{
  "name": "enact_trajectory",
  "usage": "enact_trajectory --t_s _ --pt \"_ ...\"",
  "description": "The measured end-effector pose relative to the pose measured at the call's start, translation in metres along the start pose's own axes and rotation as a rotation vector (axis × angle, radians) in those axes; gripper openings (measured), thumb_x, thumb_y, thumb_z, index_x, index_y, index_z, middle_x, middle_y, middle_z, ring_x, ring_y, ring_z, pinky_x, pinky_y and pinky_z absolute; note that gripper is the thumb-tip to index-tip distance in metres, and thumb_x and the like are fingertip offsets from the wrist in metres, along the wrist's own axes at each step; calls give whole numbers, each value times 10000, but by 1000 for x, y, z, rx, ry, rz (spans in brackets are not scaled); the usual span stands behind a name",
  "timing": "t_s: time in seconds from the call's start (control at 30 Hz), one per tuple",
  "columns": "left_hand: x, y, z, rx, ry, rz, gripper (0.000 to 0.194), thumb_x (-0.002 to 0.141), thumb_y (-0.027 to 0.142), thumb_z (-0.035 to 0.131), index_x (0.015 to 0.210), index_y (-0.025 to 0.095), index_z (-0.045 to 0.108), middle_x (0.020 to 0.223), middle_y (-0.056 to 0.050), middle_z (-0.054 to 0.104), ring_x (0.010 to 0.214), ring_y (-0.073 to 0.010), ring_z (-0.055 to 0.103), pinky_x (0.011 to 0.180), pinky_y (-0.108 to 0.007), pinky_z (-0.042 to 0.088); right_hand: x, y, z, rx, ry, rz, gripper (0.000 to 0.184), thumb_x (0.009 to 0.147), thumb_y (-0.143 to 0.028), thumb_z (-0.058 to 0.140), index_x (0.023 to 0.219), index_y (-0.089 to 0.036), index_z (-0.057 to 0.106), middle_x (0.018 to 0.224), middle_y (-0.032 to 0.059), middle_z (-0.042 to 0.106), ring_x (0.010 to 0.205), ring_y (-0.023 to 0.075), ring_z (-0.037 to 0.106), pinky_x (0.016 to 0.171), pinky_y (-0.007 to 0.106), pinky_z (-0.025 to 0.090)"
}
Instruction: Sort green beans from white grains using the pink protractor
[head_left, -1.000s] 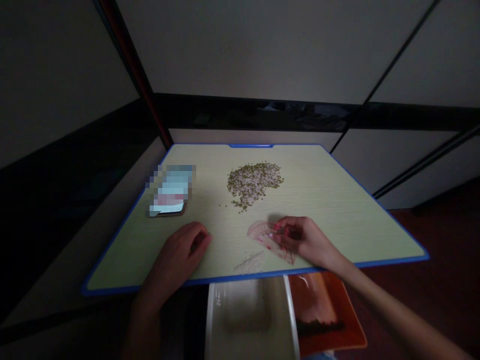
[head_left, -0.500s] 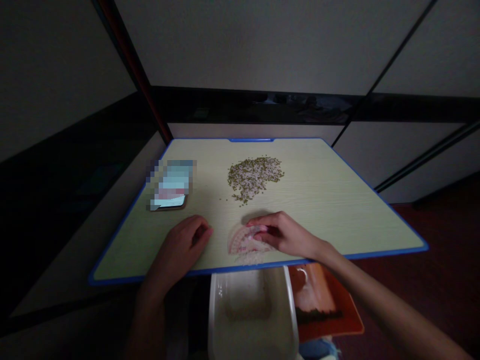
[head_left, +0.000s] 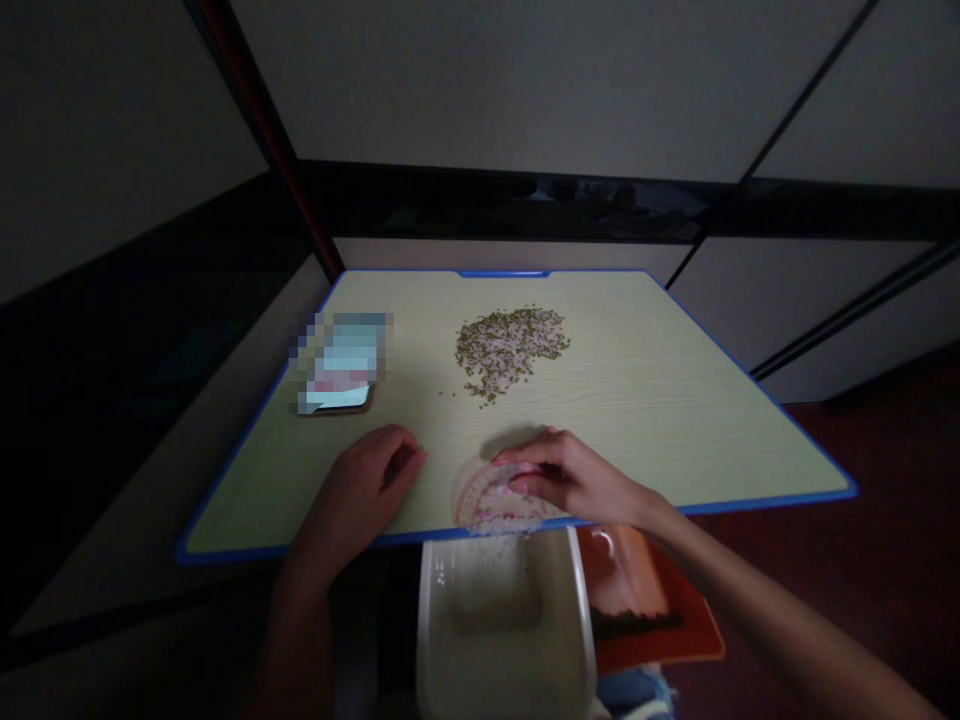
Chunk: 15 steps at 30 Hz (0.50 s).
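Observation:
My right hand point(head_left: 559, 470) pinches a clear protractor point(head_left: 480, 495) with pinkish markings, held at the table's near edge. White grains that look like rice point(head_left: 499, 524) lie along the protractor's near side, right at the blue rim. Loosely curled, my left hand point(head_left: 375, 475) rests on the table to the left, with nothing visible in its fingers. Farther back is a mixed pile of small green beans and white grains point(head_left: 510, 345). Below the near edge stands a white plastic tub point(head_left: 585, 620), with some pale matter on its bottom.
The pale folding table point(head_left: 660, 400) has a blue rim. A phone point(head_left: 349, 360), partly pixelated, lies at its left. An orange tray point(head_left: 694, 640) holding dark green contents sits right of the tub, under my right forearm. Cabinet panels point(head_left: 510, 90) rise behind the table.
My right hand has drawn the protractor toward me, bringing the white grains from the tabletop onto the near rim. My left hand stays in place. The view has tilted slightly.

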<state>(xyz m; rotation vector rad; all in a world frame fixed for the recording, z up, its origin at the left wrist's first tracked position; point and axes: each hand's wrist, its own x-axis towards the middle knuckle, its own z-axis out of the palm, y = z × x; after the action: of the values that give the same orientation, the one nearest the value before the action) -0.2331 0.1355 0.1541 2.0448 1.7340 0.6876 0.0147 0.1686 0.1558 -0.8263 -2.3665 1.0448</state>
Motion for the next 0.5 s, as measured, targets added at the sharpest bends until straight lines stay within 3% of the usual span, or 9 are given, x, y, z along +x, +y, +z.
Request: enact_trajectory --t_s 0.23,0.5 --pt "-2 -1 -1 -8 -8 -1 222 833 398 427 710 229 499 686 12 553 648 -168 537 639 -303 423 -1 -2 -1 93 11 31 248 829 -197 591 1034 -123 710 746 45 678 643 139 556 599 259 446" --pt "0 -2 1 -12 3 7 210 830 382 432 711 225 505 674 18 542 637 -164 528 628 -296 409 -18 8 -16 133 216 304 254 776 -215 585 957 -78 698 590 -16 509 532 104 429 503 234 354"
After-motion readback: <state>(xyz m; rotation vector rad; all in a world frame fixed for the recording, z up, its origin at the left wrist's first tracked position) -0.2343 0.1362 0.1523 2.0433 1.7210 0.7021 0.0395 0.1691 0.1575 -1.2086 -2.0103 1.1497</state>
